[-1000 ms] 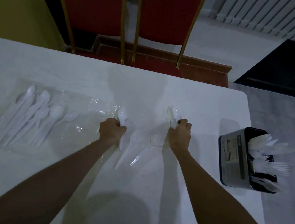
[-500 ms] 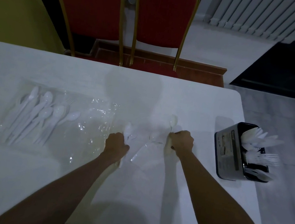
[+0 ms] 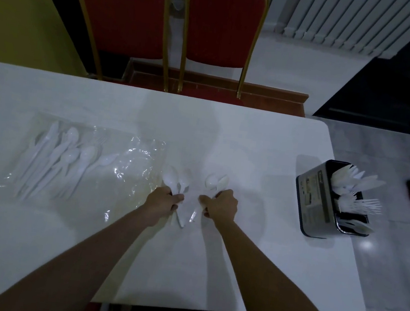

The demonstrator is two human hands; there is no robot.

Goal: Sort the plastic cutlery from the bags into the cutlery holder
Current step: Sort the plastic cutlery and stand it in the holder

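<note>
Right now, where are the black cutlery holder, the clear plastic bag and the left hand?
black cutlery holder (image 3: 315, 196): head view, its labelled side wall.
clear plastic bag (image 3: 134, 162): head view, its shiny crinkled end.
left hand (image 3: 164, 200): head view, back of hand.

The left hand (image 3: 164, 200) and right hand (image 3: 221, 204) hide their spoons' (image 3: 171, 178) handles; cutlery holder (image 3: 315, 194) compartments indistinct

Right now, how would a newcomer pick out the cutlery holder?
Start at the white table and follow it to its right edge. There stands a dark, labelled box: the cutlery holder. Unlike the flat clear bag at left, white cutlery sticks out of its top.
</note>
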